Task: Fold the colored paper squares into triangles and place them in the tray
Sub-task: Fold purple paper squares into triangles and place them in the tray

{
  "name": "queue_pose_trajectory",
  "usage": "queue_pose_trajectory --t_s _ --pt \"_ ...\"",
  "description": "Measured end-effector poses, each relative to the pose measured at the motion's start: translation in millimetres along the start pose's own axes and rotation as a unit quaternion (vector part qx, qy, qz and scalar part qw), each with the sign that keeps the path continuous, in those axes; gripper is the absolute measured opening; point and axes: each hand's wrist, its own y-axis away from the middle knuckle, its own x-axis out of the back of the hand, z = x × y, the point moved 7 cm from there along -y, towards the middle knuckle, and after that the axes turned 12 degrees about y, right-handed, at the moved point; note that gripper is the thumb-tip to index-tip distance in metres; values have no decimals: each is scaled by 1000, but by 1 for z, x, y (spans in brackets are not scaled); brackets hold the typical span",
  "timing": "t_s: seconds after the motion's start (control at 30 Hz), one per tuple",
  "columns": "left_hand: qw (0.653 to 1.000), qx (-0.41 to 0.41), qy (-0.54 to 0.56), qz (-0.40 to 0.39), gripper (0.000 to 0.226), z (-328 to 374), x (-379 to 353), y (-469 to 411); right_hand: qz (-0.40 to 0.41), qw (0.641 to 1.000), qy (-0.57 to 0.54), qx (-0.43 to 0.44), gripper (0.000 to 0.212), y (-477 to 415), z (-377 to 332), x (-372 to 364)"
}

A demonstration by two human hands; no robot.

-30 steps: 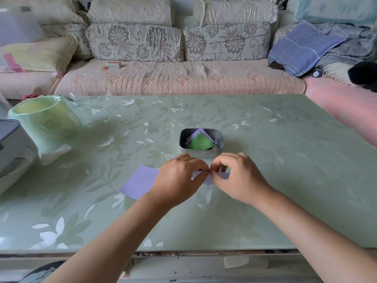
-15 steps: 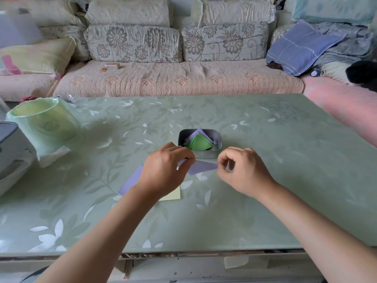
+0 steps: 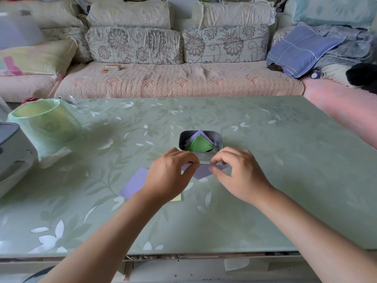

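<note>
Pinching a folded lilac paper triangle between them, both hands sit just on the near side of the small grey metal tray. The left hand grips the paper's left end, thumb and curled fingers closed on it. The right hand pinches the right part in the same manner, and the paper's right corner pokes out past its fingers. The triangle's long edge runs level between the two hands, parallel to the tray's near wall, and its tip points away from the tray toward the person. Whether the paper rests on the pale green leaf-patterned glass counter or is held just above it, I cannot tell.

In this view the knuckles of the right hand overlap the tray's near right corner. Inside the tray, folded papers stand tilted together: green triangles on the near side and lilac triangles behind them.

To the near left of the tray a flat lilac paper square lies on the counter, partly hidden under the left hand and wrist. A corner of pale yellow paper shows beside that wrist, farther from the tray.

Well to the left of the tray stands a round bin lined with a translucent green bag. Beyond the tray, past the counter's far edge, is a floral-cushioned sofa.
</note>
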Motion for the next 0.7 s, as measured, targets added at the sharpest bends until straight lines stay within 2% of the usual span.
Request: queue_pose_trajectory --t_s 0.07,0.27,0.47,0.7 --pt "1000 -14 -7 3 9 3 -2 0 10 1000 0 3 5 1 -2 -1" --pt "990 -114 -76 -16 10 17 -11 3 1 999 6 32 8 3 -9 -4" --pt "986 -138 -77 -45 19 17 -10 2 -16 998 26 56 10 2 -13 -3" --pt "990 -101 -80 -57 20 1 7 -5 -8 998 35 48 10 -1 -5 5"
